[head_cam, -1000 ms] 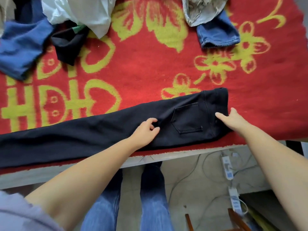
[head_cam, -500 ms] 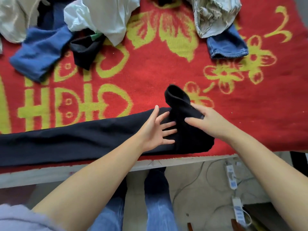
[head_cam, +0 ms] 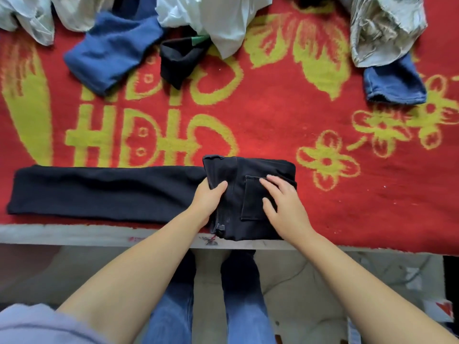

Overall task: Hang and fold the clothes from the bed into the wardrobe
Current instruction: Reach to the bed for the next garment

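Dark navy trousers [head_cam: 106, 192] lie along the near edge of the bed. Their waist end is folded back over the legs, with a back pocket facing up. My left hand [head_cam: 207, 199] grips the folded waist edge at its left side, thumb on top. My right hand [head_cam: 283, 202] rests flat on the pocket with fingers spread, pressing the fold down. Unfolded clothes lie at the far side: a blue garment [head_cam: 111, 50], a black piece [head_cam: 178, 60], a white garment [head_cam: 218, 18], a crumpled pale shirt [head_cam: 382, 28] and blue jeans [head_cam: 395, 83].
The bed carries a red blanket [head_cam: 273, 108] with yellow flower patterns. Its pale frame edge [head_cam: 74, 234] runs just under the trousers. Below it are my legs in blue jeans, and cables lie on the floor at lower right.
My right hand carried the waist end leftward over the legs and laid it flat. My left hand moved from the legs to the folded edge. The view shifted, showing more of the far clothes.
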A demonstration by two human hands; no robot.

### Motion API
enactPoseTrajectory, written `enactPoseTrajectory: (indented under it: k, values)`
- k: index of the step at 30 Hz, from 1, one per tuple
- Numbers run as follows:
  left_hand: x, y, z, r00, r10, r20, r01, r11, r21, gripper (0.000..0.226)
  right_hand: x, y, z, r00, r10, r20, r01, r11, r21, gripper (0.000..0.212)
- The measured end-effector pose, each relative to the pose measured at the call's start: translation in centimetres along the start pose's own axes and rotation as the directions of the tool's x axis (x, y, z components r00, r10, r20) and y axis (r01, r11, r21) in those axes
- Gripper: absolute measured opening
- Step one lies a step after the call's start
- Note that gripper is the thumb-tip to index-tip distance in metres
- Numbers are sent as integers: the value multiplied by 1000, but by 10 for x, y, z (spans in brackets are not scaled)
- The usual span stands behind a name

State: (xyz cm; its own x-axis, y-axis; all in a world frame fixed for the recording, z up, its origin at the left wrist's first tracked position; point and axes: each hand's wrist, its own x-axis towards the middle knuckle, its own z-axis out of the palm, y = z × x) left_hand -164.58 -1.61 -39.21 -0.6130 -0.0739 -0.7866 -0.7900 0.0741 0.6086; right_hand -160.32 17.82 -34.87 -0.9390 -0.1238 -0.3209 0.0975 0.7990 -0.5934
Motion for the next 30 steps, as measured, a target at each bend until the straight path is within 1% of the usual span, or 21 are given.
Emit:
enactPoseTrajectory:
  k: [1, 3, 4, 5, 7, 10, 12, 13, 14, 15, 16, 17, 18, 19, 20, 21, 22, 23, 25, 27, 30]
  values:
    - [4, -2, 1, 999, 25, -25, -24, 999, 45, 21, 0, 13, -4, 1000, 1, 13, 1, 990, -138, 55]
    - [11, -9, -1, 995, 62, -83, -51, 990, 132, 23, 4, 36, -2, 983, 58, 175, 18, 915, -403, 63]
    - [15, -12, -3, 993, 69, -101, -51, 983, 174, 24, 8, 46, 2, 963, 99, 250, 34, 877, -479, 63]
    - [18, -16, -4, 992, 68, -104, -45, 977, 208, 25, 14, 54, 7, 943, 130, 306, 49, 856, -514, 62]
    - [24, -19, -6, 994, 57, -90, -32, 965, 260, 26, 28, 64, 14, 916, 161, 367, 55, 857, -512, 60]
    - [25, -21, -8, 993, 60, -104, -24, 946, 323, 27, 47, 70, 17, 895, 187, 406, 57, 853, -519, 60]
    - [20, -17, -8, 983, 75, -168, 2, 907, 421, 39, 49, 67, 13, 894, 174, 414, 57, 870, -489, 62]
    - [15, -14, -8, 970, 107, -217, 24, 848, 529, 48, 48, 65, 10, 913, 147, 380, 35, 900, -435, 64]
    - [10, -13, -8, 945, 199, -258, 25, 745, 666, 57, 44, 64, 7, 947, 127, 294, -18, 938, -346, 67]
    - [3, -12, -8, 901, 352, -253, -12, 604, 797, 65, 40, 63, 5, 976, 144, 165, -105, 969, -223, 69]
    - [-4, -13, -7, 842, 512, -172, -89, 445, 891, 71, 34, 64, 4, 971, 233, 48, -229, 971, -71, 71]
    - [-12, -14, -5, 775, 631, -37, -203, 305, 931, 73, 29, 66, 1, 926, 377, -1, -375, 921, 106, 71]
    - [-18, -16, -2, 737, 668, 102, -327, 221, 919, 73, 25, 67, 0, 853, 521, 37, -510, 816, 272, 69]
    - [-22, -19, 3, 743, 638, 202, -446, 247, 860, 73, 20, 67, 2, 779, 610, 145, -611, 687, 394, 66]
    - [-26, -22, 9, 809, 536, 242, -500, 409, 763, 72, 17, 68, 4, 730, 633, 258, -670, 585, 458, 62]
    - [-29, -24, 17, 888, 387, 248, -449, 616, 648, 71, 16, 68, 8, 713, 617, 333, -690, 532, 492, 56]
    - [-30, -25, 25, 939, 264, 219, -343, 761, 551, 69, 17, 68, 9, 720, 590, 366, -683, 505, 529, 48]
    - [-30, -23, 32, 967, 188, 175, -251, 832, 495, 67, 19, 67, 9, 738, 560, 376, -660, 484, 574, 40]
    - [-27, -15, 40, 988, 132, 77, -152, 886, 438, 65, 25, 63, 6, 771, 488, 409, -617, 413, 670, 33]
    - [-25, -1, 38, 995, 97, 17, -97, 933, 346, 63, 30, 52, -7, 798, 394, 456, -588, 342, 733, 37]
    - [-24, 22, 21, 1000, 10, 27, -15, 985, 172, 59, 38, 20, -32, 840, 254, 480, -543, 389, 744, 39]
